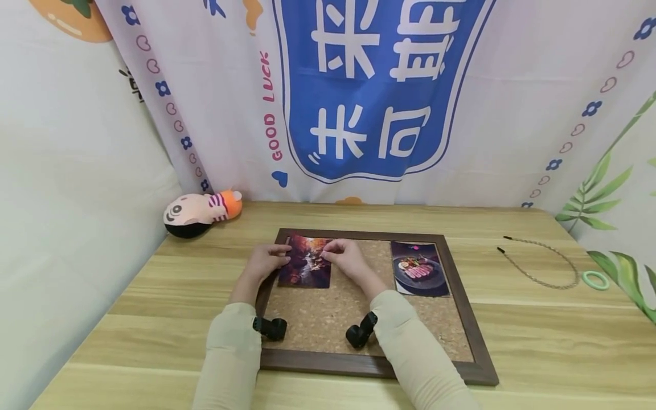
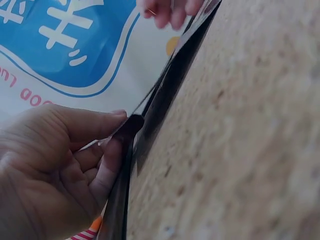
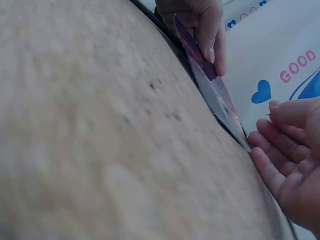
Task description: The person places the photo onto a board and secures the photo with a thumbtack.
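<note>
My left hand (image 1: 267,262) pinches the left edge of a photo print (image 1: 309,267) with a waterfall and autumn trees. In the left wrist view that edge curls up between the left thumb and fingers (image 2: 114,150). The print lies at the upper left of a framed cork board (image 1: 318,319). At its upper right edge, my right hand (image 1: 351,259) pinches a small pin (image 3: 268,114), of which only a thin dark tip shows past the thumb. The other right fingers (image 3: 272,150) are spread beside the print's edge.
A second print (image 1: 420,270) of a plated dish lies at the board's upper right. A plush doll (image 1: 202,213) lies at the table's back left. On the right are a braided cord (image 1: 553,282) with black tips and a light green ring (image 1: 595,280). A printed curtain hangs behind.
</note>
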`<state>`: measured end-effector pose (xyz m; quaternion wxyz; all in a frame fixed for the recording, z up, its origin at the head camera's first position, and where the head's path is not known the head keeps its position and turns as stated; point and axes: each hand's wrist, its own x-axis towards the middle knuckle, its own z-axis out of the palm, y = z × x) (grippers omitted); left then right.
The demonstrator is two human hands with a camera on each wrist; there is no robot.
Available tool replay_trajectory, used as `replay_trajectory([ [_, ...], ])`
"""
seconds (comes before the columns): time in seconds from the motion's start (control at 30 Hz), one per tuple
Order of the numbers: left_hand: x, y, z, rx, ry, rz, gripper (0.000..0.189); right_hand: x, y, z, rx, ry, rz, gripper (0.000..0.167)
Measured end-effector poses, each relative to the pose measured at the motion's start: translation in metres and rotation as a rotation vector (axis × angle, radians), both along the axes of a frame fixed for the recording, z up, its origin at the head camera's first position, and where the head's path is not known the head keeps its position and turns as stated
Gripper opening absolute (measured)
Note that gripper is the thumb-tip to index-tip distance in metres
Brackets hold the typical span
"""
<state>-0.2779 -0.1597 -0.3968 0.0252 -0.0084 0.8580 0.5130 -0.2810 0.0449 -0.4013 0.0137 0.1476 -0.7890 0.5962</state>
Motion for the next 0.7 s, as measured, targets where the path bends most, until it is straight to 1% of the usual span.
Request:
replay_trajectory([
  [0.13,0.002,0.002,0.0,-0.096,0.022,-0.014,0.03,0.0,0.0,-0.007,0.046,0.001,-0.013,0.006],
  [0.27,0.004,0.002,0.001,-0.162,0.041,-0.027,0.029,0.0,0.0,-0.01,0.059,-0.009,-0.024,0.006],
  [0.4,0.006,0.003,0.003,-0.194,0.049,-0.025,0.028,0.001,-0.001,-0.01,0.046,-0.016,-0.021,0.008],
  [0.53,0.006,0.005,0.004,-0.214,0.052,-0.015,0.028,0.001,0.0,-0.012,0.036,0.001,-0.01,0.007],
  [0.57,0.007,0.005,0.004,-0.218,0.054,-0.014,0.027,0.001,0.002,-0.014,0.024,0.032,0.006,0.007],
  [0.7,0.007,0.006,0.004,-0.23,0.063,-0.012,0.028,0.001,0.002,-0.012,0.039,0.01,0.015,0.008],
])
